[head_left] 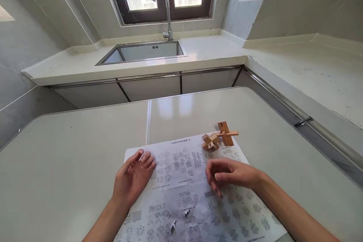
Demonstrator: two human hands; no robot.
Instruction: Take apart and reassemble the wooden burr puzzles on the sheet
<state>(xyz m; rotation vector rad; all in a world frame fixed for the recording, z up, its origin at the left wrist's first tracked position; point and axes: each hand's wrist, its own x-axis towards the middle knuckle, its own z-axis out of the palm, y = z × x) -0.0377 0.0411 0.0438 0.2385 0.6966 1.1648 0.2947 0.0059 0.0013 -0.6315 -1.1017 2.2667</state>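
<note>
My left hand [133,176] rests palm up over the left edge of a printed paper sheet [181,196], fingers loosely curled and apart, holding nothing. Above the sheet's right half is my right hand [229,174], its fingers bent and spread with nothing between them. Just beyond it, on the sheet's far right corner, sit wooden puzzle pieces: a block cluster [211,142] with crossing bars, and a piece with flat boards and a round stick [226,133] touching or very near it. Dark marks show on both. The sheet carries small diagrams and two torn spots near its lower middle.
The sheet lies on a pale table [70,166] with a seam strip [148,121]. Behind it runs a white counter [204,51] with a sink [150,51] and faucet [167,11] under a window. Another counter [317,72] extends along the right.
</note>
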